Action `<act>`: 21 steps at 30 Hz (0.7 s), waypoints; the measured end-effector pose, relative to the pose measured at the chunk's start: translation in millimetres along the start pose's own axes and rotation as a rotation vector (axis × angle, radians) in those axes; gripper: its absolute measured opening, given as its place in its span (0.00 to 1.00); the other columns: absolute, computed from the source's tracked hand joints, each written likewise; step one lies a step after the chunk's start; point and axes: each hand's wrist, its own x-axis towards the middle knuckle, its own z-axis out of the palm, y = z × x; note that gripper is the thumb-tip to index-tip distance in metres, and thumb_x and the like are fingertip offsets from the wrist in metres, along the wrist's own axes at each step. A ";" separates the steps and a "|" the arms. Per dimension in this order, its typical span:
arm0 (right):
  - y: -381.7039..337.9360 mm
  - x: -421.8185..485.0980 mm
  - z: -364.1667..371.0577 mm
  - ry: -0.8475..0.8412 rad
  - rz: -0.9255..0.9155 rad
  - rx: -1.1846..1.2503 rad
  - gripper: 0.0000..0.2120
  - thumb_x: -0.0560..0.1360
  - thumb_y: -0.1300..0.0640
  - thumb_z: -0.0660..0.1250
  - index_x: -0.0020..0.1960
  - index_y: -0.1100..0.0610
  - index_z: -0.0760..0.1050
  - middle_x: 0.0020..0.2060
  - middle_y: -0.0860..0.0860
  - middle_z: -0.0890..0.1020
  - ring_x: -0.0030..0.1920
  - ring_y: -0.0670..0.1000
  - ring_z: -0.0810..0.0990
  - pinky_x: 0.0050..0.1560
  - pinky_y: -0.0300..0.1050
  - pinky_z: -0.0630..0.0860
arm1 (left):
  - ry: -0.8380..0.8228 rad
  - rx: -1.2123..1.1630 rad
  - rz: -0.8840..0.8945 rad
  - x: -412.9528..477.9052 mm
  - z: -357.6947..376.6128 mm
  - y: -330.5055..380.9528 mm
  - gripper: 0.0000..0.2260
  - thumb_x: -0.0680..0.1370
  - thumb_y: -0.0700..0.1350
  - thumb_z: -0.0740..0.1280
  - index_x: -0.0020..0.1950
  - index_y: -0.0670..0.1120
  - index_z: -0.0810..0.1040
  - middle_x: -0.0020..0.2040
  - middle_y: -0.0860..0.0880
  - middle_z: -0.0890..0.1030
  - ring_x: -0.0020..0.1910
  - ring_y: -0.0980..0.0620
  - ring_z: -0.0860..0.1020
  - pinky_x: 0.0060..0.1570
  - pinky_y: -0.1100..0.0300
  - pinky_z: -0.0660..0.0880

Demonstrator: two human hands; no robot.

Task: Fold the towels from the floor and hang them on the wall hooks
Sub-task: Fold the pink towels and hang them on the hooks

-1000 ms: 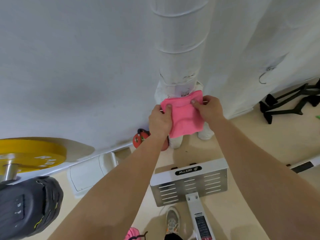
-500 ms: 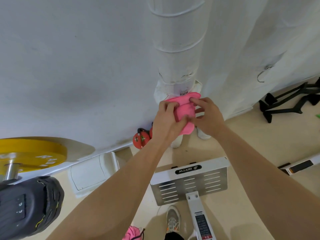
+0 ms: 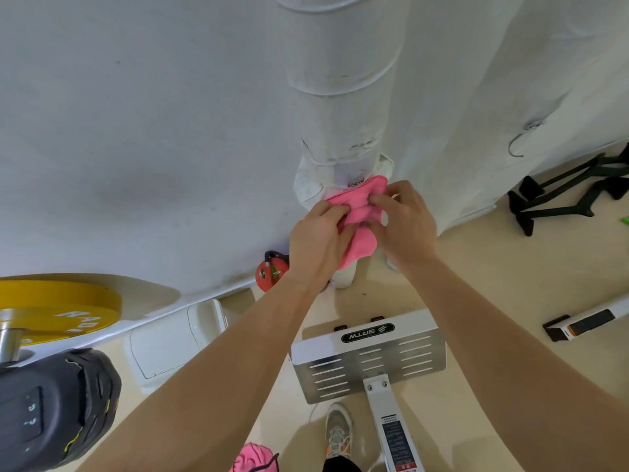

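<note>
step: hang folded towel | towel: pink, bunched against white pipe, top edge at its hook | left hand: fingers pinch towel | right hand: fingers pinch towel | tip: seat 1 fold fully over hook before letting go

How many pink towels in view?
2. One towel gripped by left hand and right hand at the pillar; another towel at the bottom edge, cut off. Others may be hidden.
</note>
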 end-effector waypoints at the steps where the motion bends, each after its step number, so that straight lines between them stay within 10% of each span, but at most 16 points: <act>1: -2.2 -5.0 -1.8 0.027 -0.008 -0.025 0.13 0.71 0.56 0.73 0.55 0.53 0.81 0.59 0.53 0.75 0.54 0.57 0.76 0.42 0.43 0.69 | -0.003 -0.006 0.001 -3.4 -1.9 0.1 0.10 0.77 0.52 0.69 0.55 0.51 0.84 0.52 0.51 0.81 0.44 0.50 0.80 0.40 0.58 0.74; 21: 0.3 6.1 -2.7 -0.180 0.036 0.174 0.18 0.74 0.53 0.72 0.64 0.49 0.78 0.54 0.47 0.78 0.50 0.52 0.81 0.51 0.52 0.79 | -0.034 -0.090 0.002 2.7 -2.5 -0.5 0.11 0.79 0.46 0.65 0.59 0.47 0.82 0.53 0.49 0.78 0.46 0.52 0.78 0.45 0.58 0.76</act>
